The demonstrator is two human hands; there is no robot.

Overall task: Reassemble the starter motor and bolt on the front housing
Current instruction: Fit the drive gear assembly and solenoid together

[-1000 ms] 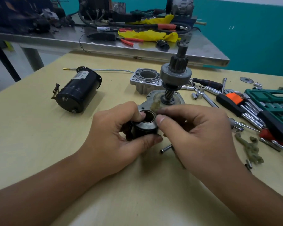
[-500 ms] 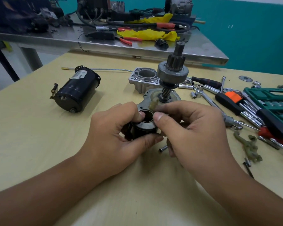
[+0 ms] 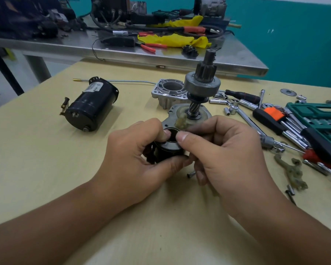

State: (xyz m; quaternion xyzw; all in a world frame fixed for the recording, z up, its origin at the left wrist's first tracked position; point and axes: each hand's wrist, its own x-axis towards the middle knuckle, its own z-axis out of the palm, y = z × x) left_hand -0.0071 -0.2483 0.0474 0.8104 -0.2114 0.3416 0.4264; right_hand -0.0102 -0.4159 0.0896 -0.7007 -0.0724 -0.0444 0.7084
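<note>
My left hand (image 3: 139, 157) grips a black solenoid (image 3: 167, 153) standing upright on the table, thumb below, fingers over its open top. My right hand (image 3: 220, 152) pinches the solenoid's top rim from the right. Right behind them a grey plate (image 3: 172, 114) carries the upright drive shaft with the pinion gear (image 3: 203, 83) on top. The silver front housing (image 3: 165, 90) lies behind that. The black motor body (image 3: 91, 107) lies on its side at the left.
Sockets, a ratchet (image 3: 254, 127), hex keys and a green tool case (image 3: 317, 119) crowd the right side. A greasy fork lever (image 3: 292, 171) and a small pin (image 3: 191, 175) lie near my right hand. A steel bench (image 3: 122, 52) with tools stands behind.
My right thumb and forefinger have shifted a little left onto the solenoid's rim. The left hand keeps the same hold.
</note>
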